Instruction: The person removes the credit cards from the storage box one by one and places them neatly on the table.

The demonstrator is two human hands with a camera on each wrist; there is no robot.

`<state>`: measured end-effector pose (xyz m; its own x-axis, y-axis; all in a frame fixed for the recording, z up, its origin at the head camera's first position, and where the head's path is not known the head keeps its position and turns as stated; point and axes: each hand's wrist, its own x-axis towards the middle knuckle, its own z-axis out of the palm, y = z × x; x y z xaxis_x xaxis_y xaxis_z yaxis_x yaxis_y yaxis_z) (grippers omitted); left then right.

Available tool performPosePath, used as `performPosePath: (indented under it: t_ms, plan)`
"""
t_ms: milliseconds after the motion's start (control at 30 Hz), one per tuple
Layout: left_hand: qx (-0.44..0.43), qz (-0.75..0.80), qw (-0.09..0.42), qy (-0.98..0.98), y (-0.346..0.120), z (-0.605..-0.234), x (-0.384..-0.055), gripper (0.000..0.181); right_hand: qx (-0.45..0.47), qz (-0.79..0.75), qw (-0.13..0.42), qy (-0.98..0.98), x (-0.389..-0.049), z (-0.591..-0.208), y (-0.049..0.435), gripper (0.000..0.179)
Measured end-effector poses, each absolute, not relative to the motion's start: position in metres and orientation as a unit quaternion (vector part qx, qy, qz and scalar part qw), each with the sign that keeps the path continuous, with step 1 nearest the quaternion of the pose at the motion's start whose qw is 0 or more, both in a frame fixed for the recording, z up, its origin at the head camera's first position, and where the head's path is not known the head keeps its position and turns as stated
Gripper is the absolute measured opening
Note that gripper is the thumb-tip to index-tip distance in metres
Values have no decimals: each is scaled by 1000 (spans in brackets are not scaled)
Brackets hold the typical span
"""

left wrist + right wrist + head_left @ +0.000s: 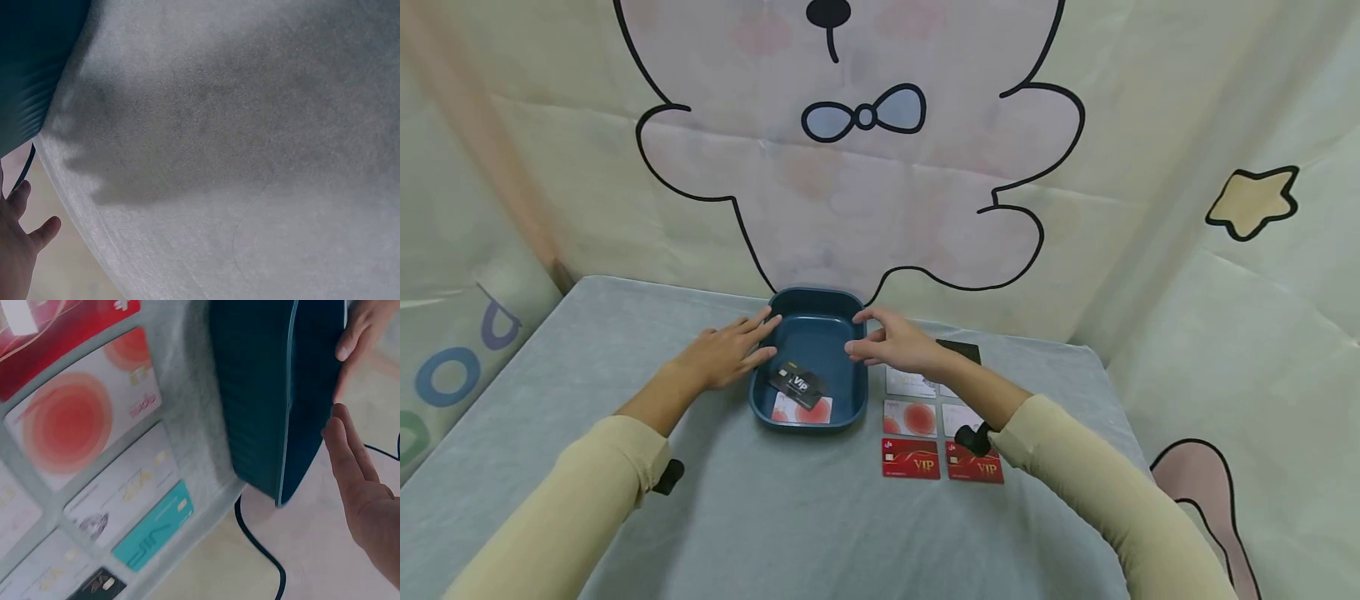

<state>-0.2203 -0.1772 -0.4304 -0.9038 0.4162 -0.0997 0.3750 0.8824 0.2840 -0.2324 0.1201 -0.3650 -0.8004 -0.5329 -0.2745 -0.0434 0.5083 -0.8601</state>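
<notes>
A deep blue tray [817, 333] stands near the far edge of the table. Inside it a black VIP card [796, 379] lies partly over a white card with red circles [805, 411]. My left hand [730, 350] is at the tray's left side, its spread fingers reaching over the rim. The right hand [898, 340] hovers at the right rim with bent fingers and a gap between thumb and forefinger, holding nothing. In the right wrist view, the tray's side wall [256, 406] shows between the cards and the right hand [362, 494].
Right of the tray, cards lie in two columns: red VIP cards [911, 459] in front, a red-circle card [910, 418] behind, then white ones [908, 382]. A teal card [153, 525] and a dark card [97, 586] lie farther back. A printed cloth [865, 217] hangs behind.
</notes>
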Motion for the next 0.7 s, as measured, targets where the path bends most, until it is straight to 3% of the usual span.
performPosePath:
  t_ms: [333,700]
  plan:
    - [204,132,87,966,-177,-432,-221,63,-128,-388,342,846,-231,-379,83,64]
    - [209,133,78,966,-180,-434,-222,62,-92,-351,386,848,-232,-388,64,61]
